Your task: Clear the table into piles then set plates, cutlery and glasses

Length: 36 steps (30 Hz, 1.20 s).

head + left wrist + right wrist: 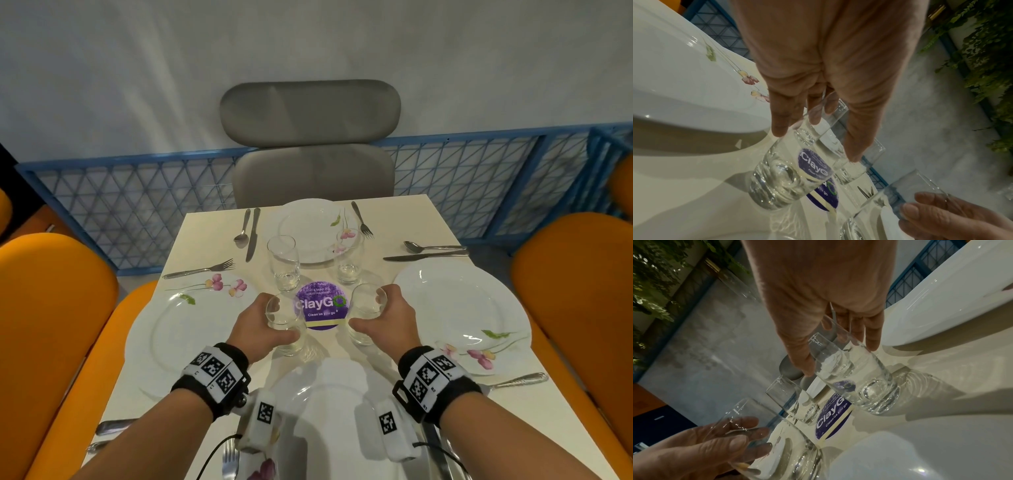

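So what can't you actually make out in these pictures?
- Near plate, head view: the wrists and their white sensor boxes cover much of it, and the bottom edge cuts it off.
- Cutlery at the near edge, head view: the left forearm hides most of it, so its type is unclear.
- Small print on the purple sticker: too small to read.
- Left hand and right hand each grip a glass; whether the bases touch the table is unclear.

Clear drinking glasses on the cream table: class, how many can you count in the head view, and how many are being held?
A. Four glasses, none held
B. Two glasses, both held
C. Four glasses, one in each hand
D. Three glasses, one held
C: the left hand grips one clear drinking glass, the right hand grips another, and two more stand free beyond the round purple sticker.
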Each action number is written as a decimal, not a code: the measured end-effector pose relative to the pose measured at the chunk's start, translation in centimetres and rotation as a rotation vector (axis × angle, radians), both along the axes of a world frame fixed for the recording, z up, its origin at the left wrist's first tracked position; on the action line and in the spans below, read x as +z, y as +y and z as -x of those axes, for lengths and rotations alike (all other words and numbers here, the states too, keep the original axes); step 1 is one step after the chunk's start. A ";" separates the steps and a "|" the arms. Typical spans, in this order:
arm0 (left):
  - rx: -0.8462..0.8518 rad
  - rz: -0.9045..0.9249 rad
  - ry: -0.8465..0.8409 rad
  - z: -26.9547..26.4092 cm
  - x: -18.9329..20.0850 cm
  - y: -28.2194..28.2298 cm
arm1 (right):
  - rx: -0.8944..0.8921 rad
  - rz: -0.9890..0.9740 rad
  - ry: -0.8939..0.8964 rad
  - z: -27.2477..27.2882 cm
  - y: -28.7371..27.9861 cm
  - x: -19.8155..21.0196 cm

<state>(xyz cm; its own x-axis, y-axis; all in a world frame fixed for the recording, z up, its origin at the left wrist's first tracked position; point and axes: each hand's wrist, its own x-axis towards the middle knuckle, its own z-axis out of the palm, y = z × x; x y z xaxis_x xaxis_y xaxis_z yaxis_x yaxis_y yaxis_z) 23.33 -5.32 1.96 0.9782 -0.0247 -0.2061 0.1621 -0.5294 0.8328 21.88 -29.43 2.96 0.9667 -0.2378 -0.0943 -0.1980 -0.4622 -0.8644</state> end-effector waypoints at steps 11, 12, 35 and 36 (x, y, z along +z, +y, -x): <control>-0.017 -0.004 -0.006 0.3 -0.4 0.6 | 0.006 0.022 0.025 0.5 0.0 0.1; -0.017 0.000 -0.004 0.3 -0.4 0.6 | 0.005 0.019 0.028 0.5 0.1 0.2; -0.123 0.026 0.045 4.1 3.9 4.9 | -0.049 0.159 -0.041 0.9 -0.2 3.7; -0.125 0.034 0.043 5.2 4.1 5.6 | -0.053 0.192 -0.083 1.2 -0.3 4.5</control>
